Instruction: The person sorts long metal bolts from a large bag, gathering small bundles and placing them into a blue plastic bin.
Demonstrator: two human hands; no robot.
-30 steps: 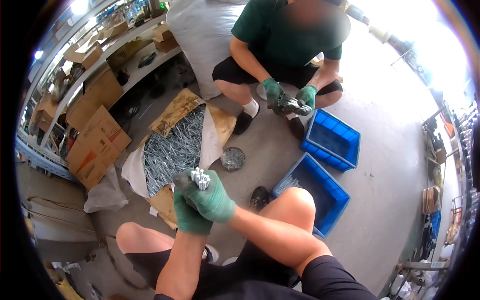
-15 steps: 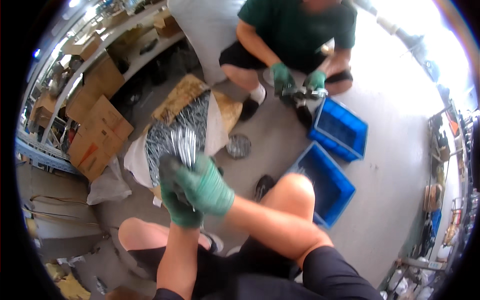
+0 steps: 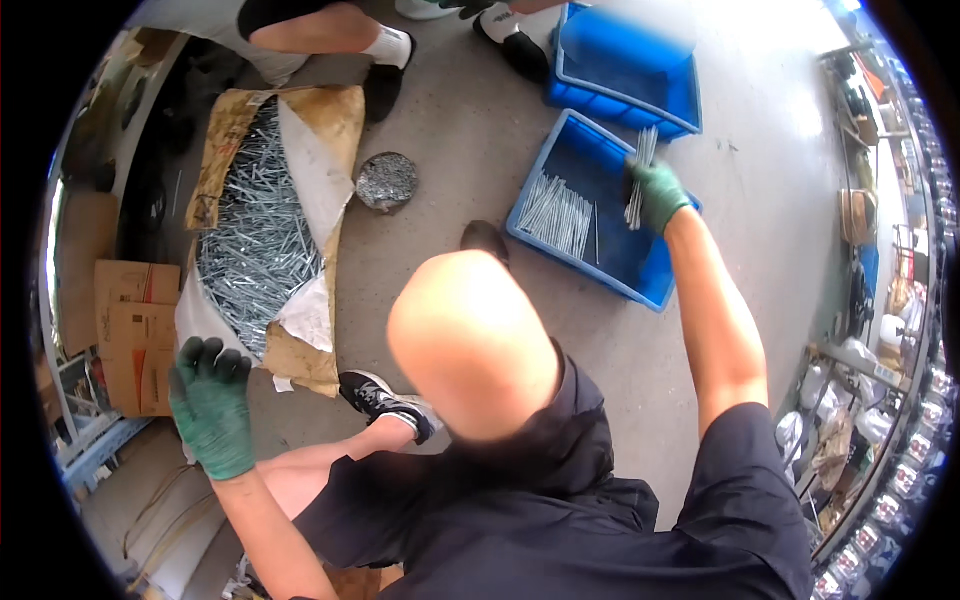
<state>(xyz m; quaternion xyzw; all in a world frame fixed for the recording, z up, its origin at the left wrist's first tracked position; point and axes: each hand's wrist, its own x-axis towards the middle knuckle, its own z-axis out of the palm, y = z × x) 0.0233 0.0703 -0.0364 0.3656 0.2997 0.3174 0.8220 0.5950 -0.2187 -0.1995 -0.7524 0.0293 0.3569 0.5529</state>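
My right hand (image 3: 660,195), in a green glove, is closed around a bundle of thin silver metal rods (image 3: 646,148). It hangs over the right side of the nearer blue bin (image 3: 622,264). In that bin's left part lies a row of similar rods (image 3: 556,218), laid roughly side by side. My left hand (image 3: 215,425), also gloved, is raised with its fingers apart and nothing in it. It is beside the lower left edge of an opened brown paper sack (image 3: 335,105) with a white lining, which is full of loose, jumbled rods (image 3: 258,220).
A second blue bin (image 3: 625,95) stands behind the first. A round bundle of metal pieces (image 3: 387,182) sits on the floor right of the sack. Another person's legs (image 3: 330,30) are at the top. Cardboard boxes (image 3: 138,335) lean at left; shelving (image 3: 850,370) lines the right.
My hands, together around a bundle before, have parted. The right has carried rods over to the nearer bin; the left has let go and moved left. The view has shifted, showing rods inside that bin.
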